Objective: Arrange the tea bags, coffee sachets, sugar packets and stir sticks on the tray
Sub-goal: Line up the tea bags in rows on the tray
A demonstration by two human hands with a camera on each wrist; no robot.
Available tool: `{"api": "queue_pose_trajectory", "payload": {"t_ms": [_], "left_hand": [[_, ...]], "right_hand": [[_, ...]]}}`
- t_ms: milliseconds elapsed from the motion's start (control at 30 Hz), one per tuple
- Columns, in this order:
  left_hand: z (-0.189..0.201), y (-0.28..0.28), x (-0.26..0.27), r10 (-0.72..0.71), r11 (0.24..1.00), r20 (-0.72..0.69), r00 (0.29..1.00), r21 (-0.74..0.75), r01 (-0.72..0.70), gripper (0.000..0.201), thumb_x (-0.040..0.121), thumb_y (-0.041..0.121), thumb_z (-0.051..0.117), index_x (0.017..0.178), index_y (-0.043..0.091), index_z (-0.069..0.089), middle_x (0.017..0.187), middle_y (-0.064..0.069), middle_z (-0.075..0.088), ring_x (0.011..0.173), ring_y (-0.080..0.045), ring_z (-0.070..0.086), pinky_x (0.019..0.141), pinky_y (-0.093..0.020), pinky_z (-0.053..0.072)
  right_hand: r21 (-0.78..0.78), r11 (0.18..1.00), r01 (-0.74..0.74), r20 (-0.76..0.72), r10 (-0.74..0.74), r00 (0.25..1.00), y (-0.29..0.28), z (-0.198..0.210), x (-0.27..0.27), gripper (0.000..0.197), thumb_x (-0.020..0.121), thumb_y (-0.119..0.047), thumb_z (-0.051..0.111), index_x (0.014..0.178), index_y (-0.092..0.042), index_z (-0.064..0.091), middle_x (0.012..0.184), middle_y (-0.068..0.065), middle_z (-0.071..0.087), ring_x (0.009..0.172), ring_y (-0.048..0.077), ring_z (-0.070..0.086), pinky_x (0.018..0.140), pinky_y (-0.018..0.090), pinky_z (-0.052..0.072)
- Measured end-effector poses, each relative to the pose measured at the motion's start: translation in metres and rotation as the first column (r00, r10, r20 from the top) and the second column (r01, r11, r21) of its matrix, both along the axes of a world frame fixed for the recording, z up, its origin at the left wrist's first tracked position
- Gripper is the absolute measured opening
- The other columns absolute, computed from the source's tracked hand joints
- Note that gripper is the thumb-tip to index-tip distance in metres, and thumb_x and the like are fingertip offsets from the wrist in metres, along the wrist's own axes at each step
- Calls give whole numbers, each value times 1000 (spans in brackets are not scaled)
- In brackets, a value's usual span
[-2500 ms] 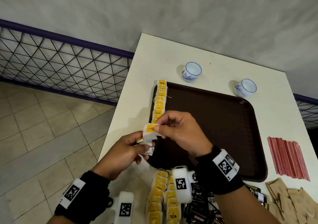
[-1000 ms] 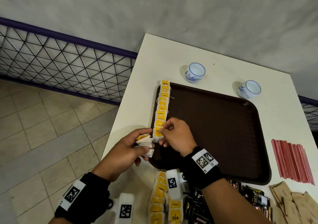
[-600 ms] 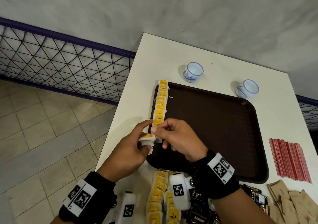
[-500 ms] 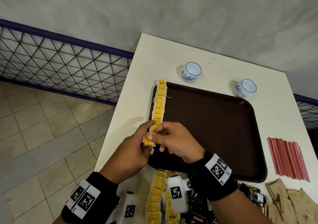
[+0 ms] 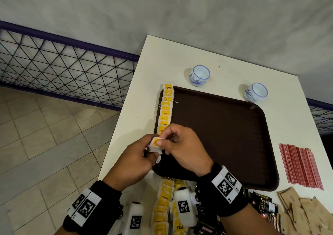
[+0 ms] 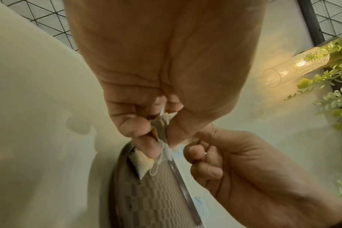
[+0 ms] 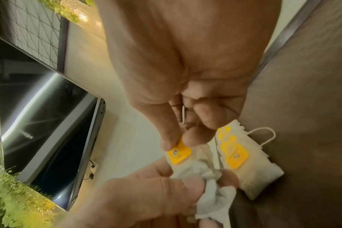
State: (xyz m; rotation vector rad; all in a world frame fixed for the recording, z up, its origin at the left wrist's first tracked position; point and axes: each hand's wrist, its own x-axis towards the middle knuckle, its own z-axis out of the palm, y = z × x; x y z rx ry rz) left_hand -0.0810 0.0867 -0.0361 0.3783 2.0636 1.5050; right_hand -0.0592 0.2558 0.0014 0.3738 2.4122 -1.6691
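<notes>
the left hand (image 5: pixel 131 162) sits left of centre in the head view, its fingers curled round a small bunch of white paper tea bags with yellow tags (image 5: pixel 154 149) held just over the near left corner of the dark brown rectangular plastic tray (image 5: pixel 225 137). the right hand (image 5: pixel 183 148) meets it from the right, thumb and forefinger pinching the yellow tag (image 7: pixel 179 153) of the top bag; the other fingers are folded in. in the right wrist view the pinched tag shows at centre, and the bunched white paper (image 7: pixel 211 185) sits in the left hand's grip lower in the frame.

a row of overlapping yellow-tagged tea bags (image 5: pixel 166 108) runs up the tray's left edge, from just above the hands to the tray's far left corner. more loose yellow-tagged tea bags (image 5: pixel 164 204) lie on the white tabletop (image 5: pixel 162 59) at the bottom centre of the frame, below the tray. to their right are dark glossy coffee sachets (image 5: pixel 264 206), then brown paper sugar packets (image 5: pixel 302 211) at the lower right corner. a flat bundle of thin red stir sticks (image 5: pixel 300 165) lies right of the tray. two small white cups with blue patterns stand beyond the tray's far edge, one (image 5: pixel 199 75) above its left part, the other (image 5: pixel 255 92) near its right corner.
</notes>
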Motion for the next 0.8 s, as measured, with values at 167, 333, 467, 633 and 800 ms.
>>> {"api": "queue_pose_trajectory", "payload": {"t_ms": [167,333,467,633,800], "left_hand": [[-3,-6,-1,11,1000,42,999,-29,-10,26,95,4,62,100,28,70,85,5,71,73,-9,66,72,-26,54],[3,-7,0,56,998,96,994,-17,-54,28,96,1,61,104,25,72,88,-1,73,67,-6,66,64,-20,52],[5,-9,0,97,995,117,988,-32,-94,28,96,3,61,108,27,72,90,2,74,67,-5,65,55,-12,47],[1,-12,0,113,992,120,986,-60,-106,27,97,5,61,107,28,71,92,2,74,67,-6,65,55,-15,48],[-1,-11,0,106,992,115,988,-80,-97,28,96,5,62,110,29,71,94,1,74,69,-10,65,56,-15,48]], "right_hand": [[-121,990,68,10,-68,998,6,10,-6,10,89,0,71,88,-1,61,73,14,65,54,15,64,45,22,45],[-181,982,61,3,-61,998,17,17,-6,7,89,7,66,94,2,65,75,16,70,63,18,67,56,23,55],[-45,995,93,-36,-95,995,32,26,-6,5,87,-5,73,92,-4,71,72,12,72,55,5,60,51,16,46],[-18,996,92,65,-90,994,44,19,-4,6,88,-8,74,90,-5,69,71,9,73,57,11,65,47,20,43],[-100,994,50,198,-30,980,34,-1,0,10,93,-2,65,98,5,60,82,24,73,70,27,72,51,25,53]]}}
